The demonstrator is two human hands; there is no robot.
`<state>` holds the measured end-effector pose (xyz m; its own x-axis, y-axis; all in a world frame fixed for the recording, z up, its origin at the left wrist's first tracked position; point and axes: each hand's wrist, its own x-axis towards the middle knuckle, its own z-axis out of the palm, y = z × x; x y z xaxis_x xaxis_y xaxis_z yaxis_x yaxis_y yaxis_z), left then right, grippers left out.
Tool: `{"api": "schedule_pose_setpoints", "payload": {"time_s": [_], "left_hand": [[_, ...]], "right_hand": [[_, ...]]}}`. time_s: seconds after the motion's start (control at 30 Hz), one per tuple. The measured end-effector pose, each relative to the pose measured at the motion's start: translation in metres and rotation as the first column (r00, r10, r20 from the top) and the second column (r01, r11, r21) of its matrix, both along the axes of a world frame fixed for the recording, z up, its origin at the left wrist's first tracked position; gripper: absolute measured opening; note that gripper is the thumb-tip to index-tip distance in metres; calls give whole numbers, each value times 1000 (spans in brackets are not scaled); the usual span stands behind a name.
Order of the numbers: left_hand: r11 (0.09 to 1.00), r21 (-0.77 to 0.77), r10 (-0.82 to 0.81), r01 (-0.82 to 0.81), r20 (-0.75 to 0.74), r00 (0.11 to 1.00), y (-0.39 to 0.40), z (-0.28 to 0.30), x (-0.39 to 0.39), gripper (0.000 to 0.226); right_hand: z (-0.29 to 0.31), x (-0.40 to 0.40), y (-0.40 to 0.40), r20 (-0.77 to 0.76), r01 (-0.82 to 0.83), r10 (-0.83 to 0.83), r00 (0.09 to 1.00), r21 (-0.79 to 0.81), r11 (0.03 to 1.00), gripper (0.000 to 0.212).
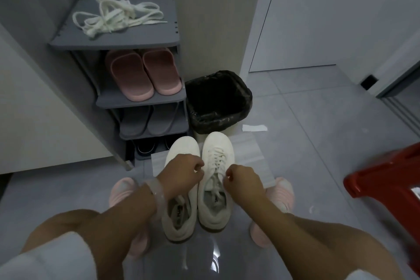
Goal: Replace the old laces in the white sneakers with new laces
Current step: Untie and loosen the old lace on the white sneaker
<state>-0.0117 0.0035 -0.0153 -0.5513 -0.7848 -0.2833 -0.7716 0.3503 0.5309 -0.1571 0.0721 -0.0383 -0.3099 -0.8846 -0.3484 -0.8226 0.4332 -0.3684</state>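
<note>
I see two white sneakers (200,179) side by side on the grey floor (306,125), toes toward the shoe rack (118,41). The right one is laced. My left hand (181,171) and right hand (243,178) curl over it, apparently pinching its lace ends. One tangle of white laces (118,16) lies on the rack's top. One lined bin (218,102) stands beyond the toes, with open floor to the right.

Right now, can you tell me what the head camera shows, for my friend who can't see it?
Two hands, the left hand and the right hand, work at the laces of the right-side white sneaker, beside its partner sneaker on the floor. Ahead, a heap of loose white laces lies on top of a grey shoe rack, next to a black-lined bin.
</note>
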Motion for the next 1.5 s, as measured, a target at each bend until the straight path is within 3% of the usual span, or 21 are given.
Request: {"api": "schedule_pose_setpoints", "payload": {"time_s": [0.13,0.3,0.4,0.5,0.57,0.6,0.7,0.87,0.97,1.03,1.1,1.2,1.37,1.5], "left_hand": [[997,74,25,-23,-33,999,1,-17,-11,26],[1000,31,1,-1,8,1000,7,-26,-23,21],[999,44,-6,9,-51,999,9,-32,-21,20],[996,83,29,-18,-136,990,12,-38,-15,18],[994,102,54,-35,-187,981,14,-41,-11,20],[994,100,59,-39,-206,977,15,-42,-10,22],[998,58,37,-25,-213,976,17,-42,-11,27],[1000,17,-5,9,-212,977,16,-46,-11,20],[1000,8,-2,3,-197,980,15,-47,-13,21],[1000,17,1,2,-185,983,16,-46,-13,21],[1000,19,3,0,-179,984,16,-45,-13,22],[1000,0,-1,1,-160,987,17,-43,-15,23],[999,-8,-39,38,-121,992,17,-42,-16,15],[998,-26,-62,59,-106,992,17,-42,-15,16]], "right_hand": [[-7,6,5,-84,-81,72,994,-112,990,16],[-5,-4,4,-118,-159,138,983,-189,969,17],[-5,-15,-4,-91,-116,95,991,-269,956,18],[-7,-20,-5,165,35,1,986,-219,975,8],[-8,-26,-3,401,180,-113,909,-132,975,13],[-10,-28,-1,441,192,-126,889,-108,975,14],[-18,-23,6,405,137,-61,913,-163,977,4],[-17,-21,7,212,39,49,976,-389,920,12],[-1,-37,-2,182,110,-20,983,-500,859,9],[2,-39,-2,331,255,-121,936,-399,881,10],[-4,-33,2,473,363,-239,848,-191,912,13],[-17,-22,10,470,318,-247,848,-78,945,12],[-18,-21,9,269,113,-34,963,-282,953,20],[6,-50,-4,267,304,-193,944,-483,821,15]]}}
